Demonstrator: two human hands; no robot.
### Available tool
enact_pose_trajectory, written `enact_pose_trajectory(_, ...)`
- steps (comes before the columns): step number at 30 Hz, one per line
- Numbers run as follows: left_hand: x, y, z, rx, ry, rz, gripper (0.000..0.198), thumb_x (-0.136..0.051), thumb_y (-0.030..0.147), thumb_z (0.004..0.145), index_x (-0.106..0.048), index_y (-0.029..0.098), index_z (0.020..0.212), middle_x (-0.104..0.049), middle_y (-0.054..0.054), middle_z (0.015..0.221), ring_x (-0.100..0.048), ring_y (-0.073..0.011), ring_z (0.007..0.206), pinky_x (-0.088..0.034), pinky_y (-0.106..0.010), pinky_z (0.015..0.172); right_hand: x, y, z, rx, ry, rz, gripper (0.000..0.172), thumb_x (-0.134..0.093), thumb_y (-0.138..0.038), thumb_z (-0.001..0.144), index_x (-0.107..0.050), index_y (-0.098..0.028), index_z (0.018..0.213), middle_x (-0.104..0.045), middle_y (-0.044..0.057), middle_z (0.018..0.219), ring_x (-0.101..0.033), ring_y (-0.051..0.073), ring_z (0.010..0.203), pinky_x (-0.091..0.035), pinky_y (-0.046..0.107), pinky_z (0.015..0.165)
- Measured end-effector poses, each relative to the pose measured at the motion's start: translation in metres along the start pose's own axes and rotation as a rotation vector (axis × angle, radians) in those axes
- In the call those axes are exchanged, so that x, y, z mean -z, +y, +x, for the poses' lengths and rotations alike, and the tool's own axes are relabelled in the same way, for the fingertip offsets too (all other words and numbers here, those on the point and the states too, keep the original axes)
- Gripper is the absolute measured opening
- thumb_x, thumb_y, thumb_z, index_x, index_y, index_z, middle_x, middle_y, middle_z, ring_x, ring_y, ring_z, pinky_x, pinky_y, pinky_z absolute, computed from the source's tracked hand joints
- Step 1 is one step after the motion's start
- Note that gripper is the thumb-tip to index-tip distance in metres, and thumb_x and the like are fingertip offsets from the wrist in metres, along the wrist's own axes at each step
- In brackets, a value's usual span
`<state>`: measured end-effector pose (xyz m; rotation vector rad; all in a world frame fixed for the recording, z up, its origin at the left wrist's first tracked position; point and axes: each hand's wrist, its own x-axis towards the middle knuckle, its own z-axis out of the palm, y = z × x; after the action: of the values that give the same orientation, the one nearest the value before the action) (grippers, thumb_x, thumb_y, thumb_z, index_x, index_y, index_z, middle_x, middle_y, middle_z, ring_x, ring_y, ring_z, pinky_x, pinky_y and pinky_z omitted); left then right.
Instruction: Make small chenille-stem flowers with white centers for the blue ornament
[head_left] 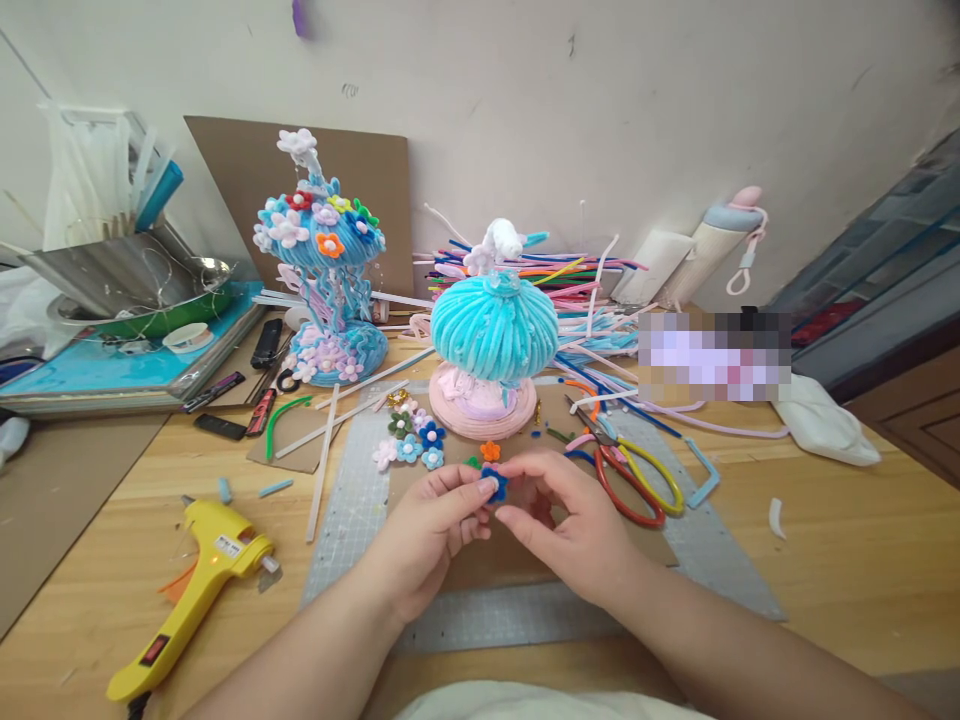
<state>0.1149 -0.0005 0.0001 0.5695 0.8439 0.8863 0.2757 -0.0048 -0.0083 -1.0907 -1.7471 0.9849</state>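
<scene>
Both my hands meet over a brown card sheet [525, 560] on a grey cutting mat [352, 520]. My left hand [431, 525] pinches a small dark blue pipe-cleaner flower [494, 483] between thumb and fingers. My right hand [566, 515] is closed on the same flower from the right. Just beyond lie several small finished flowers [411, 445] and an orange flower [490, 451]. Behind them stands a turquoise pipe-cleaner mushroom [493, 325] on a pink base.
A yellow glue gun [191, 590] lies at front left. Red and yellow scissors [634, 470] rest right of my hands. A taller flower-covered blue mushroom [322, 270] stands at back left, a heap of coloured pipe cleaners [570, 290] at the wall, a metal bowl [135, 285] far left.
</scene>
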Motion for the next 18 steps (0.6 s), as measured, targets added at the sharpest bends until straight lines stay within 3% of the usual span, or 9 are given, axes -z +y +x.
enact_pose_trajectory(3, 0.0003, 0.0004, 0.0000, -0.011, -0.001, 0.021, 0.015, -0.071, 0.024, 0.071, -0.062, 0.012, 0.071, -0.057, 0.001, 0.065, -0.050, -0.0048, 0.057, -0.043, -0.017, 0.057, 0.0004, 0.0010, -0.0018, 0.059, 0.019, -0.123, 0.018, -0.058, -0.022, 0.081, -0.058, -0.022, 0.099, -0.058, 0.004, 0.087, -0.054, 0.013, 0.068, -0.043, 0.021, 0.052)
enact_pose_trajectory(7, 0.0010, 0.0005, -0.0004, -0.026, -0.002, 0.048, 0.015, -0.071, 0.024, 0.071, -0.062, 0.012, 0.072, -0.057, 0.001, 0.065, -0.050, -0.0046, 0.056, -0.042, -0.017, 0.057, -0.0011, 0.0028, -0.0028, 0.012, 0.051, -0.145, 0.017, -0.059, -0.024, 0.080, -0.056, -0.020, 0.096, -0.059, 0.003, 0.083, -0.054, 0.013, 0.064, -0.043, 0.022, 0.051)
enact_pose_trajectory(12, 0.0010, -0.0003, -0.0004, -0.037, 0.014, 0.092, 0.016, -0.072, 0.024, 0.068, -0.062, 0.013, 0.074, -0.057, 0.001, 0.065, -0.050, -0.0056, 0.057, -0.041, -0.018, 0.057, -0.0022, 0.0013, -0.0005, 0.008, 0.085, -0.166, 0.003, -0.057, -0.021, 0.080, -0.057, -0.018, 0.081, -0.059, 0.001, 0.073, -0.053, 0.012, 0.059, -0.043, 0.022, 0.054)
enact_pose_trajectory(18, -0.0049, 0.0011, -0.0002, -0.149, 0.073, 0.272, 0.025, -0.075, 0.029, 0.062, -0.063, 0.013, 0.076, -0.060, 0.000, 0.066, -0.052, -0.0096, 0.060, -0.043, -0.021, 0.056, -0.0040, -0.0001, 0.0016, -0.031, 0.066, -0.154, 0.007, -0.053, -0.017, 0.080, -0.058, -0.017, 0.076, -0.058, 0.001, 0.068, -0.050, 0.011, 0.054, -0.040, 0.021, 0.051)
